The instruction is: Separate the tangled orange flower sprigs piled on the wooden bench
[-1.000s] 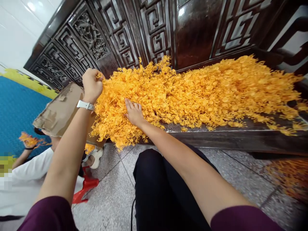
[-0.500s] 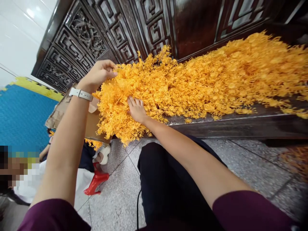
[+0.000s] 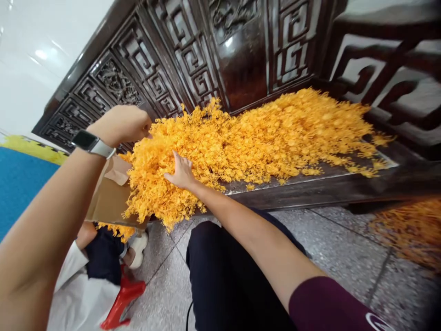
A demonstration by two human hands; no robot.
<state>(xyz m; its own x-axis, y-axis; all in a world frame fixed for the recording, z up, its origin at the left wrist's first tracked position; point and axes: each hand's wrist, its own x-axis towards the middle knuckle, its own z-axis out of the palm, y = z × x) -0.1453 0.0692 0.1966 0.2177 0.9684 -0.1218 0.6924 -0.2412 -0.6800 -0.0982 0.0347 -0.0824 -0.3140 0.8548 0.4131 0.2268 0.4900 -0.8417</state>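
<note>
A dark carved wooden bench (image 3: 310, 191) with a fretwork back stands on a speckled stone floor (image 3: 344, 248) against a white tiled wall (image 3: 31, 55), its seat heaped with a long pile of yellow-orange plastic sprigs (image 3: 262, 138). Seated before it, a person in dark trousers and maroon sleeves works the near left end of the pile, where the sprigs spill over the seat's front edge. The left hand (image 3: 122, 123), a watch (image 3: 90, 142) on its wrist, is raised at the pile's upper left edge with its fingers curled shut; what they pinch is hidden behind the knuckles, though the hand touches the sprigs. The right hand (image 3: 181, 172) lies flat and open on the heap, palm down, fingers spread into the sprigs, gripping nothing. A cardboard box (image 3: 110, 197) sits just left of the pile, under its overhang. Below it, another person in white sits low by a red stool (image 3: 122, 299), with a few more sprigs in the lap. A blue mat (image 3: 20, 184) covers the floor at far left.
</note>
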